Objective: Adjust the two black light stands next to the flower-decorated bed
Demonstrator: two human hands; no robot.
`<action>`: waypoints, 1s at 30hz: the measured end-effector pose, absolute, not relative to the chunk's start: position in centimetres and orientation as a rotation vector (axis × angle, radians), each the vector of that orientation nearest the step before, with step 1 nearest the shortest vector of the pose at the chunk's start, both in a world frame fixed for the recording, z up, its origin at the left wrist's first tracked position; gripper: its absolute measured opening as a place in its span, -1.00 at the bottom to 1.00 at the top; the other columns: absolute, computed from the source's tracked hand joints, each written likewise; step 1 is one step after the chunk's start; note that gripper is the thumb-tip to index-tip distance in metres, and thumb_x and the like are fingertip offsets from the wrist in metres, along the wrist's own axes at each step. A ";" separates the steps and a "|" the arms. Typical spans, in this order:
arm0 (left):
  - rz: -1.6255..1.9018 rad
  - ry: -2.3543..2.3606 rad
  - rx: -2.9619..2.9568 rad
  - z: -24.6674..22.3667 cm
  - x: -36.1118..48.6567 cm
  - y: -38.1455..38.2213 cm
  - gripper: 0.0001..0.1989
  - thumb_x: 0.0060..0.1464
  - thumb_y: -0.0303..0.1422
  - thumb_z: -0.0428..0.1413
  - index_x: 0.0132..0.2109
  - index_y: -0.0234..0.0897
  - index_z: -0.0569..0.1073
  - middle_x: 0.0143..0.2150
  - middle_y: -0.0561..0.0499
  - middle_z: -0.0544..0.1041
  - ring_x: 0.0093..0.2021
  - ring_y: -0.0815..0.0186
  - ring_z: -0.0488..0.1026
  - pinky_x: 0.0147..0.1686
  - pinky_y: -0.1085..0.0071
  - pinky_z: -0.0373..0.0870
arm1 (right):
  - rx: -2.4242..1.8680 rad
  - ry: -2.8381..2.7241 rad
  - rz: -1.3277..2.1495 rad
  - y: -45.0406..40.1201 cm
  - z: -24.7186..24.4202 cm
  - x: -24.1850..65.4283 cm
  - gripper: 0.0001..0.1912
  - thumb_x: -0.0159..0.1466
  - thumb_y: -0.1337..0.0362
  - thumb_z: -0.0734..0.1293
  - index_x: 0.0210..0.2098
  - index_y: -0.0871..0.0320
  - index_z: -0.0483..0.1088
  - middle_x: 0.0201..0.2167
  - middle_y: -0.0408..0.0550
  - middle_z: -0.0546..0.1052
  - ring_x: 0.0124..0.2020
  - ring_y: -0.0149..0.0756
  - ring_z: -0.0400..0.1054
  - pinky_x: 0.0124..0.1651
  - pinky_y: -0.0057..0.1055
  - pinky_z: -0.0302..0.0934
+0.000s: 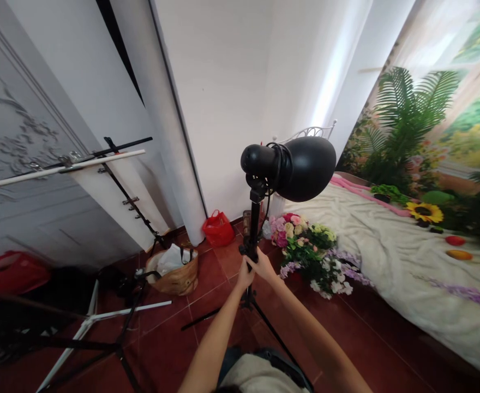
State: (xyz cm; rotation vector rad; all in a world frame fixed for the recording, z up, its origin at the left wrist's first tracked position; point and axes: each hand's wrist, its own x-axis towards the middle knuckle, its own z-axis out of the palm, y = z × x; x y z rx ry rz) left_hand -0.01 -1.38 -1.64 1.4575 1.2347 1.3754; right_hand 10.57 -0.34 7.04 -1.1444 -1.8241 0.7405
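Black is the lamp, fixed on top of a black stand. In the head view, the only one, the left hand and the right hand are both wrapped around the pole of the stand, side by side, just below a clamp knob. The lamp is above this grip and a little to the right of the stand; neither hand touches it.

Some fingers are hidden at the pole, and the hands cover a short part of it. The mouth of the shade is turned away, so I cannot see inside. The dark corner far to the left of the stand is hard to make out, and the bed, to the right of the stand, is cut by the picture border.

The long axis of the lamp goes nearly level, its wide end pointing to the right of the stand, across its upright pole. A cable is looped around the lamp. Flowers are just right of the stand; a basket is to its left.
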 end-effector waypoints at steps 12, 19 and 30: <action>1.309 1.345 1.404 0.0 0.2 -1.8 -0.50 0.00 -0.17 0.10 0.07 -0.24 0.21 -0.01 -0.13 0.40 0.00 0.20 0.36 0.05 0.18 0.22 | -1.163 -1.617 0.954 1.0 4.3 14.2 -0.64 0.27 0.04 0.06 -0.17 0.10 0.33 -0.24 -0.05 0.48 -0.21 -0.28 0.38 -0.11 -0.35 0.23; 1.283 1.370 1.318 0.5 0.2 -2.0 -0.46 -0.07 -0.18 0.15 0.06 -0.25 0.24 -0.02 -0.14 0.42 0.05 0.16 0.32 0.10 0.15 0.15 | -1.409 -1.238 1.083 3.1 4.0 13.5 -0.59 0.02 0.08 0.35 -0.22 0.20 0.35 -0.66 -0.19 0.40 -0.60 -0.33 0.31 -0.50 -0.43 0.20; 1.275 1.378 1.402 0.1 0.0 -1.8 -0.54 -0.01 -0.17 0.10 0.02 -0.24 0.25 -0.03 -0.12 0.41 0.00 0.21 0.35 0.06 0.19 0.19 | -1.121 -1.357 1.114 0.6 4.2 14.2 -0.58 0.17 -0.05 0.18 -0.21 0.14 0.39 -0.19 -0.01 0.49 -0.16 -0.23 0.36 -0.19 -0.36 0.28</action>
